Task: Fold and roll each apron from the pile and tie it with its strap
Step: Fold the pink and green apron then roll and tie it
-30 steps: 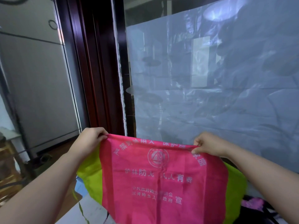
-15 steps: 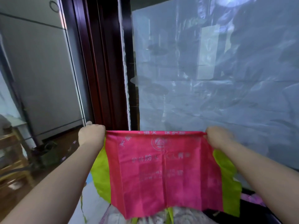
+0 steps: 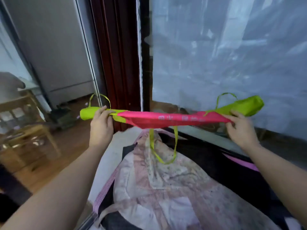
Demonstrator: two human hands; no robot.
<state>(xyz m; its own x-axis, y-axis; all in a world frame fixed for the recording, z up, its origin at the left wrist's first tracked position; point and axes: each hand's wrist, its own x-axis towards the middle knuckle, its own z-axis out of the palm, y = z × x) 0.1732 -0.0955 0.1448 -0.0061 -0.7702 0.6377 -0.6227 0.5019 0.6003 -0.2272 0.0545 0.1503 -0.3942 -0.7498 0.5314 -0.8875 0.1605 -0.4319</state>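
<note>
Left hand (image 3: 101, 123) and right hand (image 3: 241, 128) hold apron (image 3: 166, 119) level.

1. One wide-angle camera, worn on the person's head, looks forward and down along both forearms (image 3: 66, 180), which enter from the lower corners.
2. It faces a plastic-covered pane (image 3: 232, 55) and a dark red door frame (image 3: 116, 55) close ahead.
3. The left hand (image 3: 101, 125) and right hand (image 3: 242, 128), gripping a rolled apron (image 3: 166, 118), sit mid-frame on outstretched arms.

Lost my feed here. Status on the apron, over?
Left hand and right hand gripping the apron, one per end. Gathered long, midair. Strap loop dangling free below.
</note>
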